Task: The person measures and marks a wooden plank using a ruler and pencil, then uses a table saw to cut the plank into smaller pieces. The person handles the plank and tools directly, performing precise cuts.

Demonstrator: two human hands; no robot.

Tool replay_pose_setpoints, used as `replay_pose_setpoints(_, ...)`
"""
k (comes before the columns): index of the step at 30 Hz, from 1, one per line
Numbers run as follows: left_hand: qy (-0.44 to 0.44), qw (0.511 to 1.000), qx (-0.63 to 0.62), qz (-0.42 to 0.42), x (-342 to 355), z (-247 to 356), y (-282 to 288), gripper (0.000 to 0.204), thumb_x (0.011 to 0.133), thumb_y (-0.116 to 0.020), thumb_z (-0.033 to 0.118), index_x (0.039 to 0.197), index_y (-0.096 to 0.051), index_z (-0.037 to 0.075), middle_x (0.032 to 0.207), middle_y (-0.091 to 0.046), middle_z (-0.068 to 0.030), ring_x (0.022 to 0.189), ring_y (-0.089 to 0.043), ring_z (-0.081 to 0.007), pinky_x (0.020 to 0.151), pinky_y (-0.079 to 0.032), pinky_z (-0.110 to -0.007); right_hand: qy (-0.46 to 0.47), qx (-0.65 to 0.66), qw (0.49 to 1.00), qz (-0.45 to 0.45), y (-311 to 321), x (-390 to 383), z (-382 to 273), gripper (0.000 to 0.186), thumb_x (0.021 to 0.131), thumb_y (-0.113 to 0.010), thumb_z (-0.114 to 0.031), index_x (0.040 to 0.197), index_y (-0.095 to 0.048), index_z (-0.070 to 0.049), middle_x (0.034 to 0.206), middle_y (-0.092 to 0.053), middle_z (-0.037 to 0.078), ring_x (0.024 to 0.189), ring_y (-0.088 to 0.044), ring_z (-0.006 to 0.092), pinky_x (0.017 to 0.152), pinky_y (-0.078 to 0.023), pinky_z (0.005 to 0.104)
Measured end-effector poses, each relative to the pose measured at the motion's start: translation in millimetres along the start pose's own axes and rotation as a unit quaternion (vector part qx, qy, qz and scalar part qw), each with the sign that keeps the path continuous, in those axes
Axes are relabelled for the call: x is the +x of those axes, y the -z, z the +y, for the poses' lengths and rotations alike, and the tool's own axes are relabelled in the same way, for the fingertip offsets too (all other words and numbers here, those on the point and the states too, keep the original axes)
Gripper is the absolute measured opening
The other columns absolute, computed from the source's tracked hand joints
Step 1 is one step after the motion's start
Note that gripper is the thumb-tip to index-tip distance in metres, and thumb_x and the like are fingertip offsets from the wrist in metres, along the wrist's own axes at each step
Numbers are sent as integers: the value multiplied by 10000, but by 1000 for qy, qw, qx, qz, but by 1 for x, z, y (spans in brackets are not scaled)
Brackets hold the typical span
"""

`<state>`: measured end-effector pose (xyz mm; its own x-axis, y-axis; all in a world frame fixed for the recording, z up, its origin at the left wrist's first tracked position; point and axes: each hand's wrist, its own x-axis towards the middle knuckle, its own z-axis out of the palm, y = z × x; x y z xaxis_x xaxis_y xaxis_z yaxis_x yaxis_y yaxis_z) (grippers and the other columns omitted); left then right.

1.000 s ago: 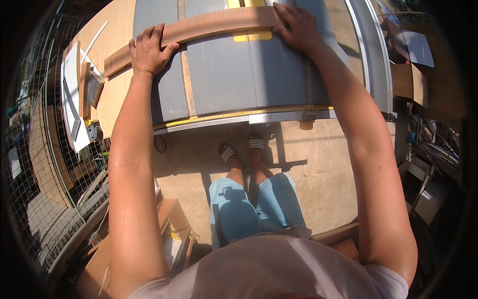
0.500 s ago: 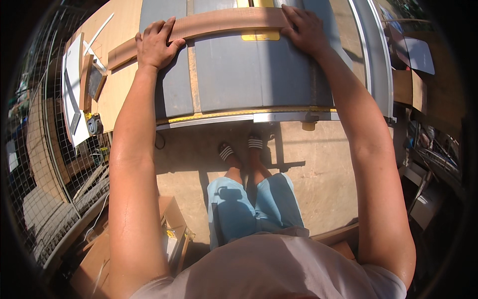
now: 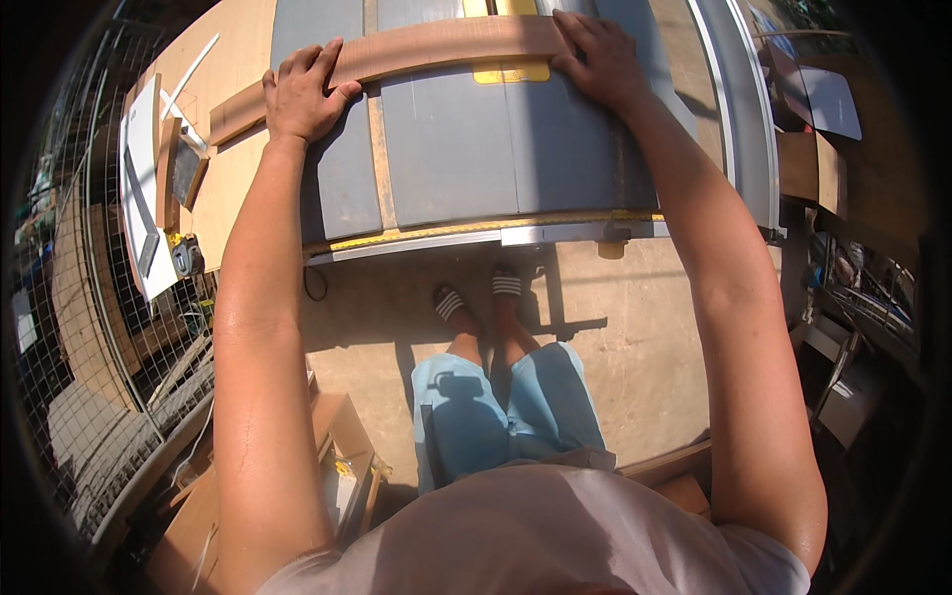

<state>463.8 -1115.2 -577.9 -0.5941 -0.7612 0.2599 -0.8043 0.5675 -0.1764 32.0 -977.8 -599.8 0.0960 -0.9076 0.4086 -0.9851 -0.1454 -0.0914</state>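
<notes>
A long reddish wooden board (image 3: 446, 45) lies across the grey saw table (image 3: 446, 149), over the yellow insert plate (image 3: 511, 72). My left hand (image 3: 302, 94) grips the board toward its left part, fingers over the top and thumb along the near side. My right hand (image 3: 595, 59) grips its right end the same way. The board's left end rests on a pale wooden side surface (image 3: 218, 198), where white strips (image 3: 188, 79), short wood offcuts (image 3: 169, 174) and a tape measure (image 3: 188, 256) lie.
A yellow scale runs along the front rail (image 3: 436, 234). A metal fence rail (image 3: 749, 119) borders the right side. Wire mesh fencing (image 3: 99, 347) stands at the left, a wooden cabinet (image 3: 342, 436) at lower left, and boards and scrap (image 3: 843, 377) at the right. My feet stand on concrete (image 3: 635, 327).
The whole view shifts slightly between frames. Both hands stay gripped on the board, with no clear movement against the table.
</notes>
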Motion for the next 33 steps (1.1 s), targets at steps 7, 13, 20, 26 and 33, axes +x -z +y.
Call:
replay_pose_setpoints(7,2,1000,-4,-4,1,1,0,741,884,-552,699,1528,-455,344,1469,-520,-38,1375,-453,-262,1139,-268,-586,0,0,1000,-2,-1,1,0,701,868,-707,-471,1498,-500,-244,1444,-571,6,1266,-536,297,1072,-387,501)
replay_pose_setpoints(13,9,1000,6,-18,1,2,4,738,888,-543,698,1526,-458,337,1455,-523,-43,1369,-455,-262,1138,-272,-582,-15,5,1000,-11,5,3,-7,693,852,-725,-469,1470,-519,-232,1423,-586,0,1264,-541,308,1079,-382,511)
replay_pose_setpoints(20,10,1000,5,-17,1,1,2,744,884,-543,707,1530,-444,351,1459,-514,-34,1387,-434,-256,1159,-250,-601,-20,18,1000,-11,6,3,-7,686,844,-734,-457,1458,-528,-231,1421,-591,-11,1274,-538,305,1087,-377,510)
replay_pose_setpoints(26,9,1000,-3,-23,2,1,3,746,886,-534,706,1531,-449,340,1478,-510,-54,1388,-441,-275,1154,-244,-602,-27,13,1000,-11,8,3,-9,686,842,-731,-463,1458,-529,-241,1421,-591,-16,1283,-533,307,1087,-373,510)
replay_pose_setpoints(33,14,1000,-4,-19,2,2,3,764,873,-537,727,1526,-458,338,1483,-507,-59,1394,-435,-284,1160,-232,-621,-33,25,999,-19,8,5,-9,675,845,-728,-451,1455,-532,-238,1426,-589,-15,1297,-516,309,1095,-363,508)
